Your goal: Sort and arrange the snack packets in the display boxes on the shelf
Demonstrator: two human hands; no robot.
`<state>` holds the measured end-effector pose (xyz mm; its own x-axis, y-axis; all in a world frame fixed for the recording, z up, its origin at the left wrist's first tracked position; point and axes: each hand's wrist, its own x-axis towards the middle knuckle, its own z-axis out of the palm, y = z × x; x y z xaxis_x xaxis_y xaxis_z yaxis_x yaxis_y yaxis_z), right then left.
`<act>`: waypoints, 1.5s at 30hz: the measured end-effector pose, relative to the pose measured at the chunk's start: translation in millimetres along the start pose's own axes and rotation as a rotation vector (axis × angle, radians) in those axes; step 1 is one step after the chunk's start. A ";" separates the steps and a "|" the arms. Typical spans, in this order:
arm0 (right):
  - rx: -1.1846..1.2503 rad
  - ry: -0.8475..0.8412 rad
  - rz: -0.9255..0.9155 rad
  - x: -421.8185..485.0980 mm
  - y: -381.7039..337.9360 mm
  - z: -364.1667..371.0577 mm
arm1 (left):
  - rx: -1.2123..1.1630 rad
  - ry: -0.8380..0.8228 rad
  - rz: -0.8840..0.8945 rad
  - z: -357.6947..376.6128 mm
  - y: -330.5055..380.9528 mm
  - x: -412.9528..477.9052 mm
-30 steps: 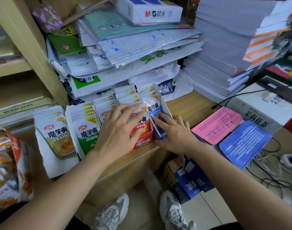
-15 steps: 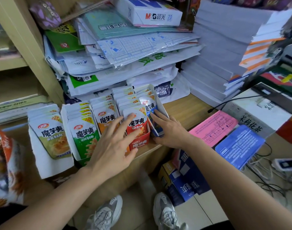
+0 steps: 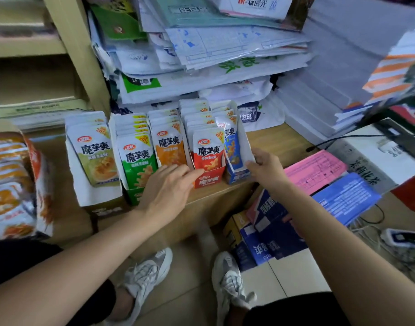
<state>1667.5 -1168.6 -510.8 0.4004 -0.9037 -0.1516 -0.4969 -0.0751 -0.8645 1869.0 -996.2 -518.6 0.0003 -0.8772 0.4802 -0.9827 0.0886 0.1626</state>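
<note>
Several display boxes of snack packets stand side by side at the wooden shelf's front edge: a pale green-yellow row in a white box (image 3: pixel 93 151), a green box (image 3: pixel 137 161), orange packets (image 3: pixel 170 147), a red box (image 3: pixel 210 161) and a blue box (image 3: pixel 234 149) at the right end. My left hand (image 3: pixel 171 187) lies with straight fingers over the front of the orange row, its fingertips touching the red box's front. My right hand (image 3: pixel 264 167) holds the blue box's right wall, thumb on the white flap.
Stacks of paper and plastic bags (image 3: pixel 213 57) are piled right behind the boxes. An orange snack carton (image 3: pixel 15 184) stands at far left. Pink (image 3: pixel 314 170) and blue (image 3: pixel 345 198) paper pads lie at right, cardboard boxes (image 3: pixel 265 231) and cables on the floor.
My left hand slid down off the packet tops to the box fronts, uncovering the orange and red packets. My right hand shifted from the blue box's front to its right side.
</note>
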 end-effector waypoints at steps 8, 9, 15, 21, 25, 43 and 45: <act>0.087 -0.013 0.022 6.5 1.2 11.7 | -0.128 0.042 -0.009 7.6 5.9 1.7; 0.090 -0.015 0.028 7.1 1.9 10.4 | -0.135 0.037 -0.010 9.1 6.9 2.0; -0.114 0.055 -0.007 -6.2 -10.2 8.0 | -0.041 0.033 0.008 5.2 9.6 -4.9; -0.165 0.343 -0.517 -52.5 -47.1 38.5 | 0.088 0.213 -0.256 -38.3 -3.0 -59.9; -0.546 -0.044 -0.734 -83.6 -53.9 80.0 | 0.241 0.094 -0.547 -52.6 -23.8 -95.0; -0.933 -0.242 -0.476 -105.0 -57.4 104.8 | 0.104 -0.087 -0.444 -50.8 0.1 -108.2; -0.917 -0.234 -0.479 -102.9 -59.0 102.2 | 0.065 -0.092 -0.445 -58.1 -5.1 -107.9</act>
